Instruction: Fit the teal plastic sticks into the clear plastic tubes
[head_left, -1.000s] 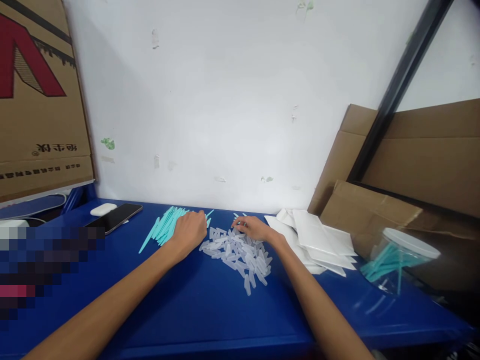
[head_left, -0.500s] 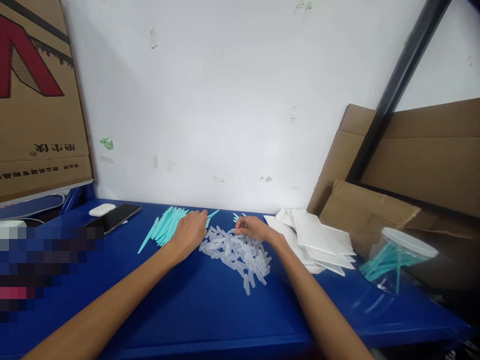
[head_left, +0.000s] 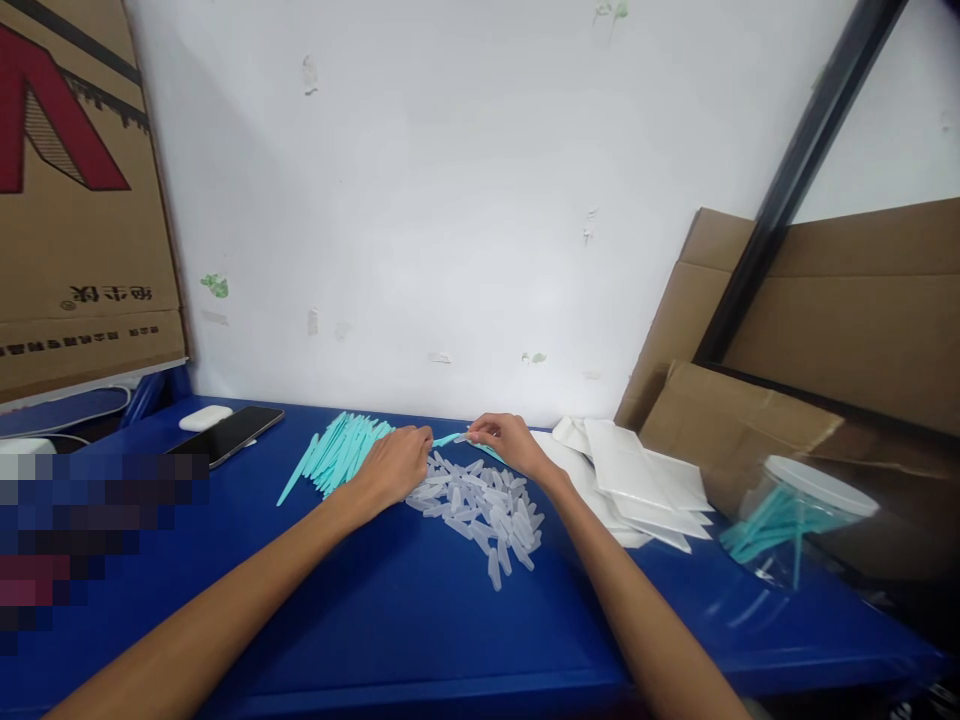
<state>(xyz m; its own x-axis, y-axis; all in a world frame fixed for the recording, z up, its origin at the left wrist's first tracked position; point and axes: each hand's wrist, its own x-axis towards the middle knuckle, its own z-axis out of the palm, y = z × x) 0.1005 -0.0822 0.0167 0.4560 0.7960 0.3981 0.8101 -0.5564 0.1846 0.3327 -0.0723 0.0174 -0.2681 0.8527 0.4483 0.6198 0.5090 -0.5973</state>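
Note:
My left hand point(head_left: 396, 463) pinches one teal plastic stick point(head_left: 448, 439) just above a heap of clear plastic caps point(head_left: 484, 508) on the blue table point(head_left: 390, 620). My right hand point(head_left: 508, 440) holds a clear cap at the stick's tip; the two hands meet over the far side of the heap. A fan of teal sticks point(head_left: 337, 450) lies just left of my left hand.
A stack of white packets point(head_left: 634, 478) lies right of the caps. A clear jar with teal sticks point(head_left: 791, 520) stands at the right by brown cardboard sheets point(head_left: 832, 330). A phone point(head_left: 232, 433) and white earbud case point(head_left: 205, 417) lie at the far left under a cardboard box point(head_left: 75, 200).
My left hand lifted a teal stick from the pile and moved right. My right hand rose from the caps with one cap and came to the stick's tip.

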